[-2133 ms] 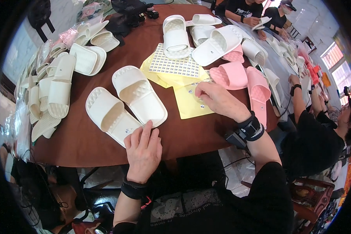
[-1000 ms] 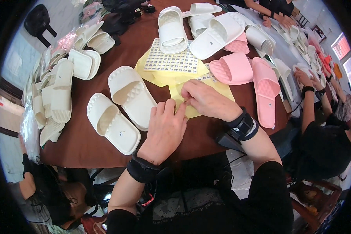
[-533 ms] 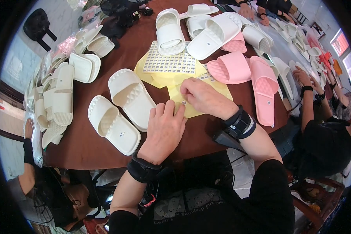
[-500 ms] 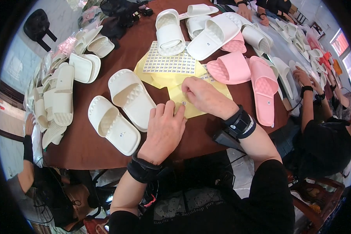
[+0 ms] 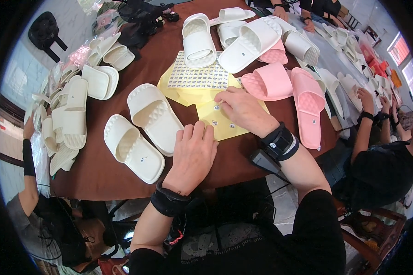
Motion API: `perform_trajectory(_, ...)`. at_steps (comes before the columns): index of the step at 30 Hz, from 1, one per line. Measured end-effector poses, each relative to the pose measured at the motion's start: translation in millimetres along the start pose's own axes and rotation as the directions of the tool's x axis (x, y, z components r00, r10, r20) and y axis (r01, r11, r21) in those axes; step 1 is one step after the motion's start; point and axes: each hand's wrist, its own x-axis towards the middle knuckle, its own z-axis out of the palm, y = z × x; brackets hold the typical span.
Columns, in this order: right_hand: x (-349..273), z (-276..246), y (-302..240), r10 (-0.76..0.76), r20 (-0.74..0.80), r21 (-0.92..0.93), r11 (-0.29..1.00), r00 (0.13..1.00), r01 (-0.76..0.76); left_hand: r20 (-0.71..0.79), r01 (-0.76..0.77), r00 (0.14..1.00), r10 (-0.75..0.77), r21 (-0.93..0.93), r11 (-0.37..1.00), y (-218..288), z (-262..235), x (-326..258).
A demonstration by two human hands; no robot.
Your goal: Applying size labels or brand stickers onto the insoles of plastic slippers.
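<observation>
A: Where is the sticker sheet?
B: Flat on the brown surface, straight in front of the person. Its near part is mostly bare yellow backing, with a few small round stickers in view.

A: And the hands?
B: The left hand lies palm down, fingers narrow together, tips at the sheet's near left edge. Its thumb is hidden, so whether it pinches the edge cannot be told. The right hand is over the sheet with fingers curled in; whether a sticker sits between its fingertips cannot be told either.

A: What could go wrong there?
B: Stickers that small could probably fold or cling to a fingertip if picked at clumsily. The thin sheet might also skid if the left hand pressed too lightly.

A: And just around it?
B: A white slide lies just beside the left hand, its partner left of it; a careless sweep could knock them askew. Above, the fuller label sheet has another white slide overlapping it, so tugging the paper could shift that shoe.

A: Farther out?
B: Two pink slides on the right, and a heap of pale slides at the left edge, which looks liable to topple if bumped.
</observation>
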Motion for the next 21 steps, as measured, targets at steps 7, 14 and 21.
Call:
perform_trajectory(7,1.9,-2.4,-2.3,-0.01,0.069,-0.049,0.999,0.998,0.013,-0.026,-0.018,1.0,0.018,0.014,1.0,0.7,-0.1,1.4)
perform_trajectory(14,4.9,2.7,-5.8,-0.009,0.016,-0.02,1.0,1.0,0.01,-0.052,-0.018,0.998,0.019,0.028,0.999,-5.5,4.4,-1.1)
perform_trajectory(21,2.6,-2.2,-3.4,0.071,0.012,-0.011,0.997,0.997,-0.071,-0.102,-0.005,0.995,0.007,0.013,1.0,-3.3,8.1,-5.6)
